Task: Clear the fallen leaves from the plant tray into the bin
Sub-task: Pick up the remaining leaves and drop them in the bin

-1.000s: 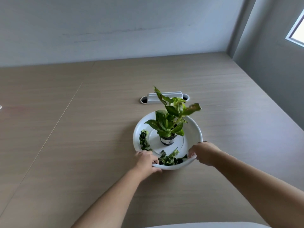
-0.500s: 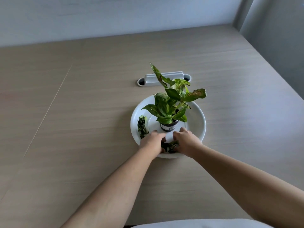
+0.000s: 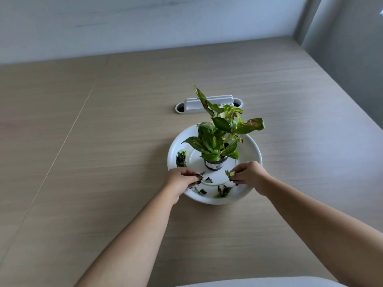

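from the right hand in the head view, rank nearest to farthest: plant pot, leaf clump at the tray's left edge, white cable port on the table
From the right hand:
1. Plant pot, just left of it, at the tray's centre.
2. Leaf clump, across the white tray, by its left rim.
3. Cable port, beyond the tray, set in the table.

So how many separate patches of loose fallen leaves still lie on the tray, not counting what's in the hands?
3: left rim, near centre, front. Others may hide under the hands.
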The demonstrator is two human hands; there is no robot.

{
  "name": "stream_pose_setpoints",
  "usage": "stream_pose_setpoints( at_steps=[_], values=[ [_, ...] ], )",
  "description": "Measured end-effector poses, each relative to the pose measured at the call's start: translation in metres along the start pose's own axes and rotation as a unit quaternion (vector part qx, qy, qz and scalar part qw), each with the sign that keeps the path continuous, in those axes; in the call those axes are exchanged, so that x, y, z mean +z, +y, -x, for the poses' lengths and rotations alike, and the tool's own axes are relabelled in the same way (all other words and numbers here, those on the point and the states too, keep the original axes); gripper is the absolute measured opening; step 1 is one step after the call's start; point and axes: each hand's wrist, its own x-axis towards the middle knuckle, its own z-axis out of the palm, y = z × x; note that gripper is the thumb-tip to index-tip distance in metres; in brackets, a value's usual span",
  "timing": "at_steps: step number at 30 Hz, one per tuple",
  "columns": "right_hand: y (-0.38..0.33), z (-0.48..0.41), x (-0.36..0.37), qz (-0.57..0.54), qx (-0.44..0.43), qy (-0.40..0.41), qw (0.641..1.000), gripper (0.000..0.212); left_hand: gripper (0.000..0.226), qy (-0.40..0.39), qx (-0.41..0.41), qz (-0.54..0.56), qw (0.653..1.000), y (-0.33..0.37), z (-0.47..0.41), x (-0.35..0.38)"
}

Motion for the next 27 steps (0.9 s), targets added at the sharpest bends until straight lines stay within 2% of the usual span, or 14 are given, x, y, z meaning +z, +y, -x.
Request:
stream_pose_setpoints(
  at_steps=[2,5,11,16,21,24,27],
  values=[
    [-0.002,0.005,-0.005,-0.103,0.035,-0.036,0.993,0.01,0.019,-0.015,-0.05,0.143,0.988,0.002,0.002,-0.006],
    [-0.005,0.012,-0.011,-0.198,0.043,-0.061,0.977,0.009,0.017,-0.04,-0.085,0.215,0.972,0.005,0.001,-0.009],
    [0.003,0.023,-0.03,-0.299,0.044,-0.054,0.952,0.007,0.016,-0.076,-0.11,0.2,0.971,0.01,0.004,0.009],
    [0.024,0.05,-0.072,-0.336,0.021,-0.03,0.941,0.008,0.017,-0.128,-0.101,0.163,0.973,0.019,0.022,0.05],
    [0.083,0.111,-0.163,-0.381,-0.006,0.04,0.924,0.01,0.014,-0.221,-0.066,0.113,0.966,0.044,0.061,0.151],
    [0.149,0.18,-0.238,-0.429,-0.023,0.123,0.895,0.013,0.011,-0.297,-0.043,0.067,0.952,0.053,0.106,0.249],
    [0.229,0.259,-0.308,-0.464,-0.029,0.221,0.857,0.016,0.01,-0.385,-0.034,0.029,0.922,0.052,0.16,0.355]
  ],
)
